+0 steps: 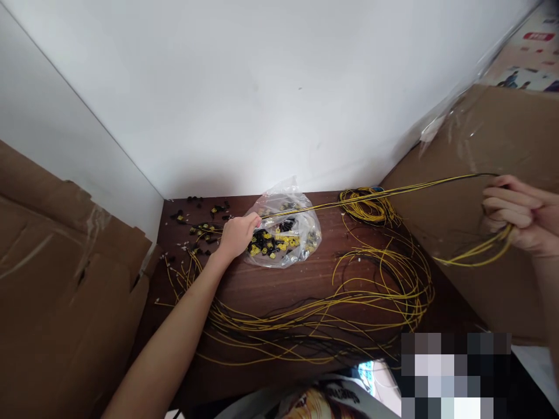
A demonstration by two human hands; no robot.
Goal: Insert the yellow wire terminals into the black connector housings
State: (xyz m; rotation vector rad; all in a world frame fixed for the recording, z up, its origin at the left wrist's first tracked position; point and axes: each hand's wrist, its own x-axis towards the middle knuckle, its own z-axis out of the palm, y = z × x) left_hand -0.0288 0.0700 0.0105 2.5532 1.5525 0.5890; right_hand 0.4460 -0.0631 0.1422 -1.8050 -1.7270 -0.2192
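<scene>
We find the held wires (414, 188), yellow and black, drawn in a nearly straight run above the tabletop (271, 285), between the left hand (238, 235) and the higher right hand (515, 209). The left fingers are clamped on the wires in front of the plastic bag (288, 190); the right fingers are closed around them, with a yellow bend hanging below. The tabletop is dark brown with a wood grain, set against a white wall (262, 87) and flanked by the left cardboard (65, 291) and the right cardboard (502, 128). We count two hands, one clear bag and one wire coil (369, 209), the coil lying at the back right. One broad sweep of loose wires (305, 320) curves across the front; its strands overlap too much for us to count. Many black and yellow connectors lie in the bag, and several scattered connectors (203, 230) lie left of it; we cannot give an exact number for either group.
</scene>
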